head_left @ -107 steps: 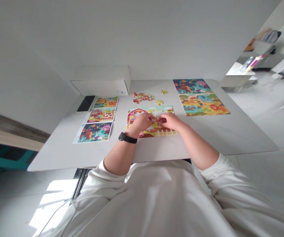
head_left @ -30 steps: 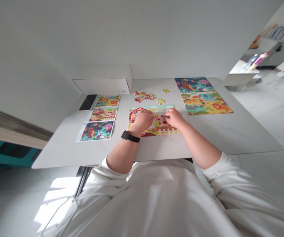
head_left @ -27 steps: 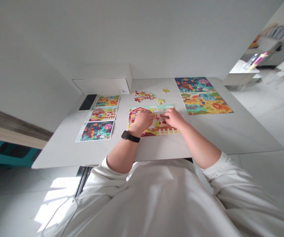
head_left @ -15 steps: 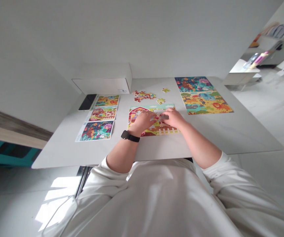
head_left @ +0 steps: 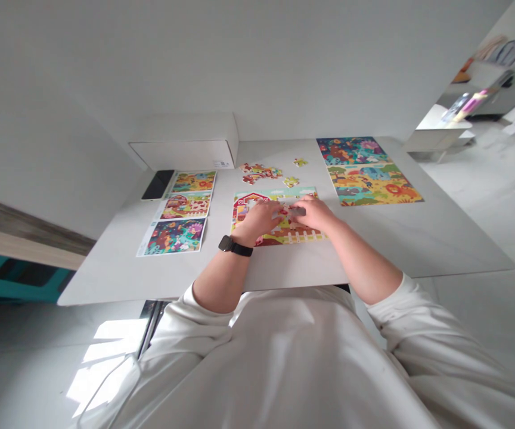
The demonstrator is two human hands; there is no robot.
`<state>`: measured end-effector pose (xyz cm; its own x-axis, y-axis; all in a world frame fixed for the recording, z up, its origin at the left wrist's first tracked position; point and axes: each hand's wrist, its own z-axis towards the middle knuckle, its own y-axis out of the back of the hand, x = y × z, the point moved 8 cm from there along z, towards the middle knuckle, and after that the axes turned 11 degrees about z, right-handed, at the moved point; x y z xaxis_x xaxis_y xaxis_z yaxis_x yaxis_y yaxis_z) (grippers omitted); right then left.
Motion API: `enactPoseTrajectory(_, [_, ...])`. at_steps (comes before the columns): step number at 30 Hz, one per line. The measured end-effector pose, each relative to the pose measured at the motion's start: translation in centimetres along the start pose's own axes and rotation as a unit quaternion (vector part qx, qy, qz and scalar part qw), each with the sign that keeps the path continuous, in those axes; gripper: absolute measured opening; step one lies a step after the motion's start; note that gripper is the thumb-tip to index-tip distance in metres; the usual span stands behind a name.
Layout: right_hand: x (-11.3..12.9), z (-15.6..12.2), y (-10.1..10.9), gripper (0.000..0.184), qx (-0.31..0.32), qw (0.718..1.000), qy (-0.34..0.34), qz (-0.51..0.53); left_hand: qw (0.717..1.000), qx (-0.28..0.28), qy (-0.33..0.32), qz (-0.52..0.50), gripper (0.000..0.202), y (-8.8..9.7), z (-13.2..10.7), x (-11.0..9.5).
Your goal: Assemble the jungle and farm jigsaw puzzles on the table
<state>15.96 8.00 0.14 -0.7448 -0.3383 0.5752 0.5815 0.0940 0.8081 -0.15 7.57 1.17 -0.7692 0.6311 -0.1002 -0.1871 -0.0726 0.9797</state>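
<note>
A farm jigsaw puzzle (head_left: 300, 238) with a red barn and a white fence lies on the table in front of me, largely assembled. My left hand (head_left: 263, 218) rests over its middle, fingers bent and closed at the left side of a small red-and-white puzzle piece (head_left: 285, 210). From the right, my right hand (head_left: 312, 212) reaches in, its thumb and fingers curled down at the same spot. The fingertips partly hide that piece, and the hands cover the puzzle around it. Beyond the puzzle lie a cluster of loose pieces (head_left: 261, 174) and two separate green-yellow ones.
On the left of the white table (head_left: 284, 268) lie a picture sheet (head_left: 177, 229) with three designs and a black phone (head_left: 158, 185). A white box (head_left: 181, 152) stands behind them. Two finished puzzles, one a savanna scene (head_left: 374, 186), lie at the right.
Both hands stay at the same place on the farm puzzle, with hardly any visible finger movement. The whole view has shifted very slightly.
</note>
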Motion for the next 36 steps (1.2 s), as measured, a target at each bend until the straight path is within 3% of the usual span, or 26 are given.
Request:
enactPoseTrajectory(4, [-0.2,0.0,-0.3,0.046,0.013,1.000,-0.002,-0.003,1.000,-0.001,-0.005,-0.004,0.032,0.0,0.1,-0.1])
enactPoseTrajectory(19, [-0.2,0.1,-0.3,0.044,0.008,1.000,0.018,-0.008,0.999,-0.014,-0.004,-0.048,0.034,0.3,0.1,-0.2])
enactPoseTrajectory(27, [0.0,0.4,0.1,0.028,-0.032,0.998,0.033,-0.042,0.996,-0.035,0.081,-0.005,0.038,0.3,0.1,1.3])
enactPoseTrajectory(36, [0.0,0.6,-0.4,0.028,-0.029,0.999,0.033,-0.030,0.996,-0.025,0.081,0.023,0.037,0.3,0.3,1.3])
